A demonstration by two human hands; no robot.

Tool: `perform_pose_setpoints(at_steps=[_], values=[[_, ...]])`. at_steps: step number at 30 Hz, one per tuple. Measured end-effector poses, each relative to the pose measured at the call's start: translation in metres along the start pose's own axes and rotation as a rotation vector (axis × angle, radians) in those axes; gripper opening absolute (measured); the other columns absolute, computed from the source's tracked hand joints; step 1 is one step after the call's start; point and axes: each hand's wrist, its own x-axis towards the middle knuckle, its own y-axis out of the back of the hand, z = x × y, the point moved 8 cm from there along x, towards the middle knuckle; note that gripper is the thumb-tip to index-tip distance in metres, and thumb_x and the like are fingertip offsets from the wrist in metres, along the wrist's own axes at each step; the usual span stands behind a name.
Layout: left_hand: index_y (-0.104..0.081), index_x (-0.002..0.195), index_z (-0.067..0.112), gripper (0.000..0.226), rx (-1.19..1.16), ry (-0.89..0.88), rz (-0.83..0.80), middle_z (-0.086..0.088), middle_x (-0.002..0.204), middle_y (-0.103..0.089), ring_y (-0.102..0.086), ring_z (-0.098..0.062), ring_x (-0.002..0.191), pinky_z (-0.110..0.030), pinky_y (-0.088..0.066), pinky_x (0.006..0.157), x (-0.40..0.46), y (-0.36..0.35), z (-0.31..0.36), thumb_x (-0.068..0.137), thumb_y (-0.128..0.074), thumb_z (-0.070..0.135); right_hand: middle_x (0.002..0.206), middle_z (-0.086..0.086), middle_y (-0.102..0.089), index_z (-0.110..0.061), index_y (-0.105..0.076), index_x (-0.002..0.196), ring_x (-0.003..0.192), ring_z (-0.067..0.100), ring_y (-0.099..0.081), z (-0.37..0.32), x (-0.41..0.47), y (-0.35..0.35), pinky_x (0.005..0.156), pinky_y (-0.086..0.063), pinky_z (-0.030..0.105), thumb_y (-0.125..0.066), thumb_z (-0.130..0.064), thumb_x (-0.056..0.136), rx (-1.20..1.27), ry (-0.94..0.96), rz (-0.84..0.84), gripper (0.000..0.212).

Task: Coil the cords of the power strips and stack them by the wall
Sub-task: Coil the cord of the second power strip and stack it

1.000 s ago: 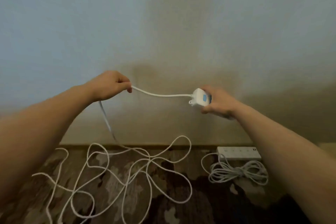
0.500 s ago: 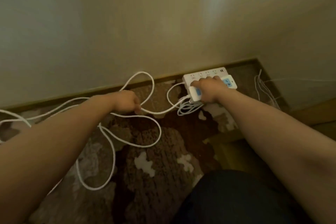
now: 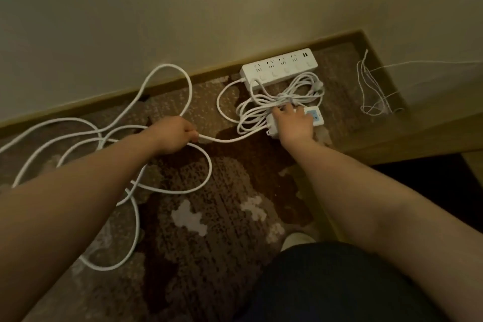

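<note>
Two hands on a loose cord and its small strip by the wall.

Left hand (image 3: 173,134) is fisted around the loose cord (image 3: 167,191); right hand (image 3: 294,123), fingers spread, presses flat on the small strip (image 3: 315,117) without closing round it. Just beyond the right hand lie a coiled cord (image 3: 282,97) and long strip (image 3: 279,66) against the wall (image 3: 183,21), on the rug (image 3: 209,230).

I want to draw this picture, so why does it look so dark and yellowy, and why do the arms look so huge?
Head view: dim, warm light makes the wall yellowish and the rug murky; the wide-angle lens swells the near forearms, while the left hand and right hand look small; everything is slightly soft.
</note>
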Motion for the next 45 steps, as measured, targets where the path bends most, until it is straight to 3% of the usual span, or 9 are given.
perform_pose_setpoints(at_steps=[5, 8, 14, 20, 27, 29, 32, 37, 45], values=[[-0.073, 0.093, 0.021, 0.022, 0.010, 0.043, 0.009, -0.006, 0.097, -0.070, -0.058, -0.018, 0.085, -0.026, -0.039, 0.072, 0.008, -0.010, -0.006, 0.093, -0.054, 0.033, 0.163, 0.011, 0.015, -0.037, -0.008, 0.155, 0.124, 0.049, -0.045, 0.004, -0.013, -0.039, 0.086, -0.048, 0.046, -0.061, -0.027, 0.092, 0.525, -0.256, -0.076, 0.083], [-0.073, 0.095, 0.020, 0.021, 0.038, 0.045, -0.057, -0.006, 0.101, -0.070, -0.060, -0.021, 0.093, -0.028, -0.042, 0.077, 0.012, -0.018, -0.005, 0.093, -0.055, 0.031, 0.160, 0.007, 0.028, -0.035, -0.007, 0.155, 0.139, 0.051, -0.024, -0.012, -0.013, -0.052, 0.098, -0.043, 0.047, -0.051, -0.047, 0.096, 0.735, -0.280, -0.046, 0.076], [-0.069, 0.081, 0.021, 0.021, -0.082, 0.026, 0.010, -0.001, 0.085, -0.067, -0.058, -0.015, 0.079, -0.026, -0.038, 0.070, 0.024, -0.015, 0.016, 0.094, -0.054, 0.027, 0.158, 0.011, 0.031, -0.034, -0.001, 0.156, 0.140, 0.059, -0.008, 0.010, 0.020, -0.059, 0.101, -0.041, 0.052, -0.042, -0.032, 0.102, 0.701, -0.347, -0.034, 0.068], [-0.064, 0.085, 0.013, 0.018, -0.261, 0.080, -0.015, -0.005, 0.069, -0.056, -0.048, -0.015, 0.057, -0.025, -0.039, 0.054, 0.030, -0.006, 0.036, 0.095, -0.050, 0.016, 0.156, 0.011, 0.036, -0.031, 0.000, 0.157, 0.138, 0.063, 0.001, 0.014, 0.047, -0.047, 0.107, -0.036, 0.058, -0.054, -0.003, 0.088, 0.715, -0.367, -0.080, 0.092], [-0.060, 0.080, 0.011, 0.020, -0.476, 0.134, -0.003, -0.009, 0.066, -0.054, -0.046, -0.018, 0.048, -0.022, -0.043, 0.040, 0.013, -0.003, 0.026, 0.096, -0.049, 0.013, 0.163, 0.003, 0.017, -0.040, -0.011, 0.154, 0.144, 0.053, -0.001, 0.020, 0.031, -0.037, 0.115, -0.020, 0.061, -0.052, -0.015, 0.094, 0.747, -0.373, -0.063, 0.077], [-0.060, 0.076, 0.011, 0.022, -0.524, 0.153, 0.034, -0.008, 0.066, -0.057, -0.049, -0.016, 0.049, -0.019, -0.047, 0.039, 0.012, -0.006, 0.026, 0.096, -0.050, 0.014, 0.165, 0.003, 0.001, -0.035, -0.029, 0.150, 0.146, 0.044, -0.009, 0.010, 0.014, -0.017, 0.117, -0.020, 0.055, -0.046, -0.014, 0.095, 0.846, -0.310, 0.138, 0.061], [-0.059, 0.068, 0.010, 0.027, -0.522, 0.146, 0.056, -0.007, 0.064, -0.061, -0.051, -0.012, 0.046, -0.018, -0.047, 0.040, 0.012, -0.006, 0.032, 0.093, -0.055, 0.017, 0.149, 0.005, -0.043, -0.019, -0.058, 0.131, 0.135, 0.027, -0.037, -0.025, -0.015, 0.018, 0.109, -0.031, 0.035, -0.047, -0.007, 0.094, 1.030, 0.033, 0.404, 0.040], [-0.062, 0.069, 0.006, 0.024, -0.577, 0.137, 0.081, -0.009, 0.062, -0.060, -0.046, -0.005, 0.033, -0.014, -0.037, 0.035, 0.007, 0.001, 0.045, 0.090, -0.059, 0.017, 0.118, 0.003, -0.065, -0.019, -0.067, 0.119, 0.109, 0.018, -0.059, -0.074, -0.027, 0.023, 0.088, -0.043, 0.027, -0.056, -0.029, 0.097, 0.921, 0.435, 0.147, 0.027], [-0.061, 0.087, 0.004, 0.015, -0.608, 0.131, 0.003, -0.007, 0.064, -0.053, -0.045, -0.007, 0.037, -0.017, -0.039, 0.038, -0.017, 0.005, 0.045, 0.094, -0.050, 0.011, 0.098, 0.005, -0.066, -0.023, -0.060, 0.104, 0.092, 0.028, -0.060, -0.085, -0.021, 0.035, 0.069, -0.039, 0.034, -0.048, -0.033, 0.100, 0.657, 0.569, 0.193, 0.016]])
